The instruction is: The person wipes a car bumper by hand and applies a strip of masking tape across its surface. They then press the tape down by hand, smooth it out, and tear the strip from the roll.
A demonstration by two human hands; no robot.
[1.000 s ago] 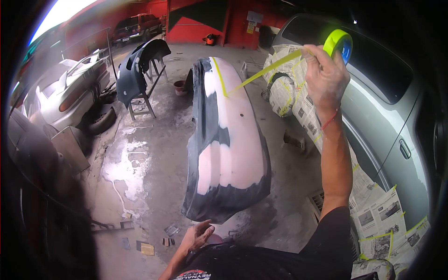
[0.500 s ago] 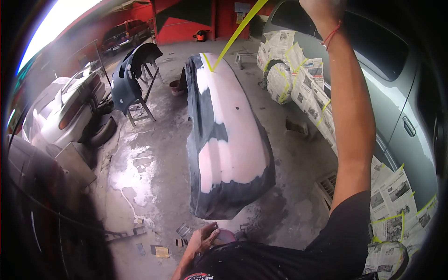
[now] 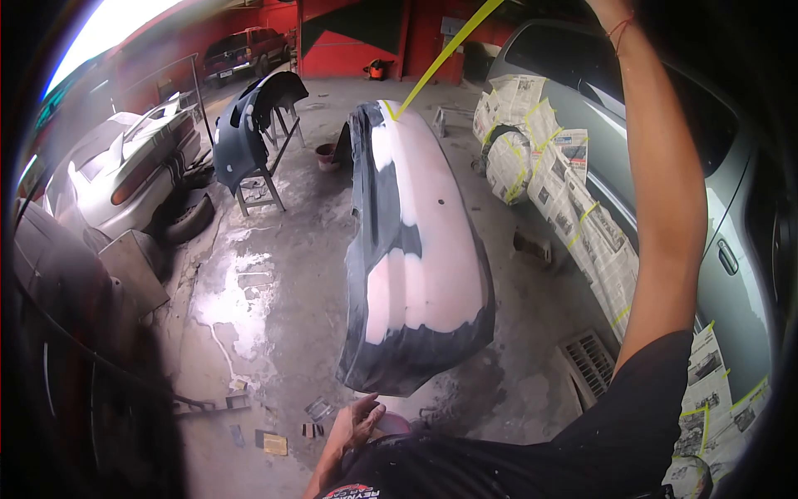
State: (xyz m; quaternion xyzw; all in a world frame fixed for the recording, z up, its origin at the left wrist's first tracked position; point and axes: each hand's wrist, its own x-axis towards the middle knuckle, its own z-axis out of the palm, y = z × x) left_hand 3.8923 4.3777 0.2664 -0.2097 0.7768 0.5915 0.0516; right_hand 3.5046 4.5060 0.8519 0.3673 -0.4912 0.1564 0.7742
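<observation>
A car bumper [image 3: 432, 274], dark grey with large pale pink patches, stands lengthwise before me. A strip of yellow-green masking tape [image 3: 445, 56] runs taut from its far end up past the top edge of the view. My right arm reaches up on the right; only the base of my right hand [image 3: 609, 8] shows, its fingers cut off, so what it holds is hidden. Low in front of my body, my left hand [image 3: 359, 422] is near the bumper's near end with fingers loosely stretched and nothing visible in them. A pinkish round object [image 3: 394, 424] is partly hidden beside it.
A silver car [image 3: 723, 200] masked with newspaper [image 3: 573, 200] stands to the right. Another dark bumper [image 3: 241, 141] rests on a stand [image 3: 264, 195] at left, near a white car [image 3: 125, 175]. A bucket [image 3: 328, 158] and a plastic crate [image 3: 588, 362] are on the floor.
The view has shifted, so the bumper appears slightly further right. My right hand has risen mostly out of the frame. The fingers of my left hand have straightened a little.
</observation>
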